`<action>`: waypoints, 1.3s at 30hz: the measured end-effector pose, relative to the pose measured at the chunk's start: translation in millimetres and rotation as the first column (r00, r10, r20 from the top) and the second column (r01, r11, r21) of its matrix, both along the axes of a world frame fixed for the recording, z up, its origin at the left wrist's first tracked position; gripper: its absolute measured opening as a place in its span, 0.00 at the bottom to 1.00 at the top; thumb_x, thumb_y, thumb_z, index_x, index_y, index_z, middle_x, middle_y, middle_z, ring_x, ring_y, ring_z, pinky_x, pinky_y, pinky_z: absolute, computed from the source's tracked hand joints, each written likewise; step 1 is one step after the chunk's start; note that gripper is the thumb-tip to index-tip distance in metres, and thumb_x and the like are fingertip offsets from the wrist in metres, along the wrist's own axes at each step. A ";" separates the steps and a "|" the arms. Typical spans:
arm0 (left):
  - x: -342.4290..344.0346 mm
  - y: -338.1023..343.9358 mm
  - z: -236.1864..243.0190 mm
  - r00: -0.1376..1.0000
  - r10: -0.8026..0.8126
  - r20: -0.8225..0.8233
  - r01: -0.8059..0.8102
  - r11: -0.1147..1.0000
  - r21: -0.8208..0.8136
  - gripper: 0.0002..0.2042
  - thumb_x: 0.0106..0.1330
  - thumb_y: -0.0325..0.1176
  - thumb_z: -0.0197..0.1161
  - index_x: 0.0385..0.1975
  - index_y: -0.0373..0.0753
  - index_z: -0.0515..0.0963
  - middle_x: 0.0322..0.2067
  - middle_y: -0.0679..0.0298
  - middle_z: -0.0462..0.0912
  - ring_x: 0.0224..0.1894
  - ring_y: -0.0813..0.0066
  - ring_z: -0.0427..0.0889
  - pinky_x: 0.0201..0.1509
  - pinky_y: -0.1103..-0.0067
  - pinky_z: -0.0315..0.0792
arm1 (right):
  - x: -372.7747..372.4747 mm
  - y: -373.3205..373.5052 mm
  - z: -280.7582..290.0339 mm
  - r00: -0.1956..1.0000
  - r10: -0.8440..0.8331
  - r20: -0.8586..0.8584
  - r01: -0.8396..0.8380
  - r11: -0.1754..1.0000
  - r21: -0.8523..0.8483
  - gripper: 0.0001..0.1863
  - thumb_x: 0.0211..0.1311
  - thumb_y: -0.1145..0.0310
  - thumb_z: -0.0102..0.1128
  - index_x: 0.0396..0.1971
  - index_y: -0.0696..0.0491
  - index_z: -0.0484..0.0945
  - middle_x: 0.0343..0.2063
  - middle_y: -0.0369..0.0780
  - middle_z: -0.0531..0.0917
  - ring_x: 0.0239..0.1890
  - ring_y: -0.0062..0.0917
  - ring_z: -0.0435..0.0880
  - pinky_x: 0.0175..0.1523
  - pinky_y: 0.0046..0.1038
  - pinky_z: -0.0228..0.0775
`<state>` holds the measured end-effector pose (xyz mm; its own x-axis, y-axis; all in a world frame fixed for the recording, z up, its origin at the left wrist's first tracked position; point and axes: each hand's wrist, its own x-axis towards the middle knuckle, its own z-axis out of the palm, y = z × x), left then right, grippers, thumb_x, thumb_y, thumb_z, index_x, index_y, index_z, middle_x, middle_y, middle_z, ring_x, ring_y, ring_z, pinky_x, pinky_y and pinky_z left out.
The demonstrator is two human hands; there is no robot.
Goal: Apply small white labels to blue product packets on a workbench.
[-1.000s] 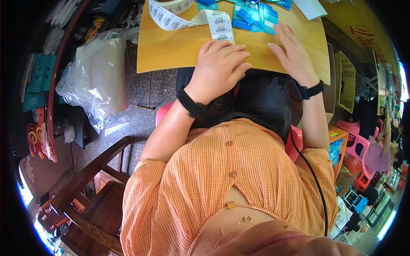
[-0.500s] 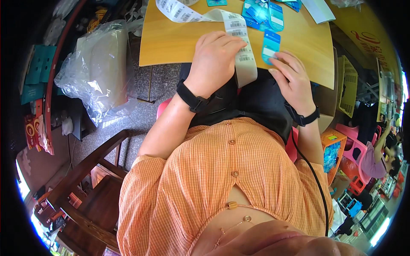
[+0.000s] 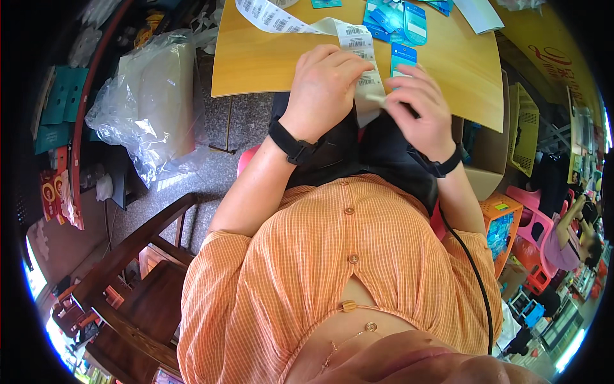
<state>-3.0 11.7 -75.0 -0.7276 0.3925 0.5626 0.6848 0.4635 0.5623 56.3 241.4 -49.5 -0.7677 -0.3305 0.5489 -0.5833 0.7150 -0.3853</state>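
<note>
My left hand is closed around the edge of a strip of white barcode labels, whose lower end hangs past the table's near edge. My right hand has come up beside that hanging end, thumb and forefinger pinched together. A small white label, smeared by motion, shows at its fingertips; whether it is still stuck to the strip I cannot tell. Just behind the right fingers lies a blue card on the table, its lower part hidden by the hand.
More blue cards lie in a pile at the table's far side, with a folded white paper to their right. A clear plastic bag stands at the left, above a wooden chair. An orange crate stands at the right.
My right hand has moved left from the blue card to the lower end of the label strip, and its fingers have pinched. My left hand stays nearly where it was.
</note>
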 end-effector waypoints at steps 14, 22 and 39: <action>21.1 5.3 15.5 0.988 -0.150 -0.038 0.133 0.948 -0.288 0.21 0.65 0.38 0.73 0.59 0.52 0.85 0.65 0.69 0.81 0.66 0.56 0.76 0.74 0.52 0.67 | -13.3 21.0 -1.7 0.861 -0.019 0.508 0.297 0.830 -0.472 0.09 0.75 0.69 0.69 0.48 0.57 0.87 0.41 0.36 0.90 0.42 0.19 0.86 0.49 0.21 0.78; 22.3 2.3 18.2 0.983 -0.174 -0.052 0.149 0.937 -0.317 0.23 0.65 0.38 0.73 0.61 0.59 0.84 0.68 0.69 0.79 0.68 0.53 0.74 0.75 0.47 0.65 | -18.2 38.0 23.0 0.605 0.042 0.795 0.465 0.792 -0.395 0.11 0.72 0.65 0.74 0.44 0.57 0.88 0.29 0.28 0.85 0.28 0.08 0.75 0.32 0.14 0.66; 22.6 2.1 18.2 0.984 -0.173 -0.033 0.150 0.922 -0.357 0.25 0.66 0.39 0.73 0.64 0.64 0.81 0.71 0.70 0.77 0.70 0.52 0.73 0.76 0.46 0.65 | -36.6 35.7 27.1 0.538 -0.035 0.842 0.369 0.908 -0.198 0.11 0.70 0.62 0.75 0.38 0.55 0.88 0.23 0.26 0.80 0.23 0.08 0.70 0.27 0.19 0.60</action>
<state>19.6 13.8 -56.7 -0.6058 0.6822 0.4093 0.7952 0.5040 0.3370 19.7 277.1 -22.4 -0.9510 -0.0446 -0.3061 0.2420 0.5088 -0.8262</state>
